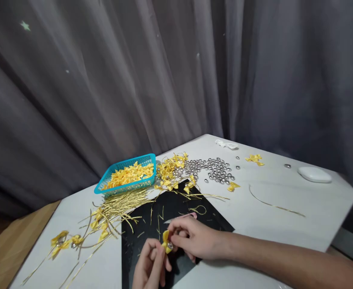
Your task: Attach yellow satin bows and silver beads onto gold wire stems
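Pinching a yellow bow [165, 237] between both hands over a black mat [128, 261].

Gripping the bow from the near left side with closed fingertips of the left hand [153, 261] and from the right side with closed fingers of the right hand [191, 237], while showing a silver bead [169, 245] at the bow's middle; working just in front of a pink-handled tool [192, 215] lying on the mat, near a heap of gold cords [124, 204] and a teal basket [125, 187] of yellow bows, with loose silver beads [220, 170] spreading farther back across the white table [285, 230].
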A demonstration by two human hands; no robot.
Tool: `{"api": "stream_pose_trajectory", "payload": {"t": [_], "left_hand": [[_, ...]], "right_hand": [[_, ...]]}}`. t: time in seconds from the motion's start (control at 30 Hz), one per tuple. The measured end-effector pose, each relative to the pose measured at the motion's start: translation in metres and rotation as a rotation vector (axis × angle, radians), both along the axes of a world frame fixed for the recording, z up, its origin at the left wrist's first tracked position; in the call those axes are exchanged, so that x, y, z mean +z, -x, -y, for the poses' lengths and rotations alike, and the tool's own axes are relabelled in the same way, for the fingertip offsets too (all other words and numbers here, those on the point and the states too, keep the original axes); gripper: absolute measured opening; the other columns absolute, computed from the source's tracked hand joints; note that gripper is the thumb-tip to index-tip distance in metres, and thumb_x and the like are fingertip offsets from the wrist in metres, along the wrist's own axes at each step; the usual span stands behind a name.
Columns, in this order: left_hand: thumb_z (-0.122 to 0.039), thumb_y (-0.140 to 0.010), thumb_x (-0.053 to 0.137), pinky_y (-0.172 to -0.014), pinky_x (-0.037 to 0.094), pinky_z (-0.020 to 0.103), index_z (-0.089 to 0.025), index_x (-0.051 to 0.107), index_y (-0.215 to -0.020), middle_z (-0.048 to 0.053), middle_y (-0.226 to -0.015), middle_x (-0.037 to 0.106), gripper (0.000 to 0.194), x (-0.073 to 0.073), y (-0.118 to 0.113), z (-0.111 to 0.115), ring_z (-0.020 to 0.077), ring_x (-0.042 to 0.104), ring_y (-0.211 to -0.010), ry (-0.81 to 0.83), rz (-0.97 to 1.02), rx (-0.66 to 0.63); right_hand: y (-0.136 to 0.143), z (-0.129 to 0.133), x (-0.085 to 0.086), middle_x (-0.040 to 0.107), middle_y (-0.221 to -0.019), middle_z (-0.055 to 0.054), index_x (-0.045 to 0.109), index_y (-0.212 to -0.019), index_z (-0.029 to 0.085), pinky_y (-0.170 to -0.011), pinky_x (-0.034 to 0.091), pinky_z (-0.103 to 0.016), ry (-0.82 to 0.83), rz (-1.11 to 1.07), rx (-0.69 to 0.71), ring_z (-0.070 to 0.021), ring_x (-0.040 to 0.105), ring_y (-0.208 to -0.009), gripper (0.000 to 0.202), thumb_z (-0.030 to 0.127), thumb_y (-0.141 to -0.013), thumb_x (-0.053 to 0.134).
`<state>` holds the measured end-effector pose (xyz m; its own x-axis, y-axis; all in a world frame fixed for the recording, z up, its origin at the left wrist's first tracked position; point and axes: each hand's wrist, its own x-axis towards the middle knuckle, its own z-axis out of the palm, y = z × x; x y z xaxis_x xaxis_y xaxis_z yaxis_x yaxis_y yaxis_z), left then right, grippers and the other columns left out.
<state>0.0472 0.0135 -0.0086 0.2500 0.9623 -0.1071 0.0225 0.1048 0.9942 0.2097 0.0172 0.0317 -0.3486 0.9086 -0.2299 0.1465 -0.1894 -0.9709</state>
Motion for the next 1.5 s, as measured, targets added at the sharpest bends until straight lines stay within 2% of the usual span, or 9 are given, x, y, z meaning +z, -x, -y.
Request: {"api": "stream_pose_trajectory", "payload": {"t": [0.23, 0.53, 0.73, 0.83, 0.93, 1.07, 1.2, 1.37, 1.5], "left_hand": [[-0.068, -0.060, 0.065, -0.042, 0.019, 0.017, -0.016, 0.054, -0.068, -0.008, -0.048, 0.035, 0.053, 0.006, 0.002, -0.002, 0.0051, 0.027, -0.042, -0.043, -0.034, 0.075], [-0.056, -0.065, 0.068, -0.045, 0.034, 0.020, -0.017, 0.059, -0.081, -0.003, -0.056, 0.053, 0.042, 0.009, 0.010, -0.010, 0.0092, 0.042, -0.045, -0.130, 0.001, 0.196], [-0.048, -0.078, 0.054, -0.050, 0.036, 0.021, -0.017, 0.053, -0.087, -0.004, -0.060, 0.050, 0.031, 0.013, 0.024, -0.019, 0.0095, 0.042, -0.048, -0.212, -0.135, 0.199], [-0.041, -0.079, 0.055, -0.052, 0.036, 0.022, -0.018, 0.056, -0.088, -0.004, -0.061, 0.050, 0.025, 0.013, 0.035, -0.027, 0.0109, 0.045, -0.052, -0.240, -0.217, 0.131], [-0.030, -0.066, 0.073, -0.061, 0.039, 0.024, -0.019, 0.067, -0.079, 0.001, -0.075, 0.062, 0.019, 0.017, 0.047, -0.035, 0.0145, 0.053, -0.065, -0.294, -0.340, -0.069], [-0.026, -0.082, 0.056, -0.074, 0.044, 0.027, -0.021, 0.069, -0.086, 0.006, -0.092, 0.063, 0.014, 0.021, 0.057, -0.041, 0.0184, 0.059, -0.084, -0.601, -0.721, -0.367], [-0.024, -0.089, 0.044, -0.073, 0.044, 0.029, -0.020, 0.063, -0.081, 0.007, -0.090, 0.064, 0.021, 0.018, 0.051, -0.039, 0.0199, 0.058, -0.083, -0.677, -0.827, -0.334], [-0.026, -0.091, 0.039, -0.070, 0.042, 0.030, -0.020, 0.055, -0.087, 0.005, -0.086, 0.063, 0.017, 0.012, 0.042, -0.032, 0.0195, 0.057, -0.078, -0.685, -0.839, -0.274], [-0.029, -0.093, 0.038, -0.064, 0.041, 0.026, -0.021, 0.052, -0.088, 0.001, -0.080, 0.062, 0.017, 0.013, 0.042, -0.030, 0.0158, 0.057, -0.069, -0.582, -0.743, -0.241]], "right_hand": [[-0.009, -0.020, 0.008, 0.051, -0.065, 0.007, 0.051, -0.088, 0.014, -0.036, 0.039, -0.013, -0.033, 0.068, -0.006, 0.0010, 0.034, -0.034, 0.008, 0.020, -0.087, 0.045], [-0.043, -0.129, 0.077, 0.060, -0.073, 0.000, 0.064, -0.089, 0.012, -0.049, 0.046, -0.019, -0.305, 0.494, 0.060, -0.0036, 0.048, -0.048, 0.012, 0.021, -0.084, 0.057], [-0.051, -0.178, 0.077, 0.057, -0.113, -0.008, 0.055, -0.112, 0.013, -0.083, 0.050, -0.040, -0.549, 0.854, -0.098, -0.0202, 0.058, -0.098, 0.029, 0.030, -0.088, 0.055], [-0.041, -0.162, 0.062, 0.052, -0.121, -0.017, 0.052, -0.116, 0.007, -0.089, 0.042, -0.040, -0.697, 0.898, -0.124, -0.0250, 0.053, -0.106, 0.038, 0.014, -0.080, 0.061], [-0.021, -0.124, 0.043, 0.057, -0.116, -0.010, 0.056, -0.111, 0.014, -0.085, 0.041, -0.031, -0.839, 0.856, 0.010, -0.0197, 0.055, -0.100, 0.032, 0.014, -0.079, 0.059], [-0.005, -0.081, 0.019, 0.066, -0.095, -0.004, 0.065, -0.087, 0.018, -0.073, 0.040, -0.027, -0.899, 0.798, 0.233, -0.0165, 0.058, -0.087, 0.011, 0.017, -0.077, 0.060], [-0.006, -0.073, 0.005, 0.066, -0.088, -0.006, 0.065, -0.088, 0.013, -0.067, 0.040, -0.025, -0.865, 0.742, 0.231, -0.0142, 0.057, -0.076, 0.012, 0.016, -0.079, 0.059], [0.002, -0.070, -0.004, 0.066, -0.091, -0.005, 0.062, -0.109, 0.012, -0.055, 0.037, -0.020, -0.707, 0.515, 0.365, -0.0085, 0.050, -0.063, 0.046, 0.036, -0.071, 0.071], [0.005, -0.067, -0.004, 0.067, -0.079, -0.004, 0.068, -0.094, 0.009, -0.051, 0.035, -0.018, -0.447, 0.357, 0.463, -0.0058, 0.047, -0.056, 0.028, 0.030, -0.076, 0.065]]}}
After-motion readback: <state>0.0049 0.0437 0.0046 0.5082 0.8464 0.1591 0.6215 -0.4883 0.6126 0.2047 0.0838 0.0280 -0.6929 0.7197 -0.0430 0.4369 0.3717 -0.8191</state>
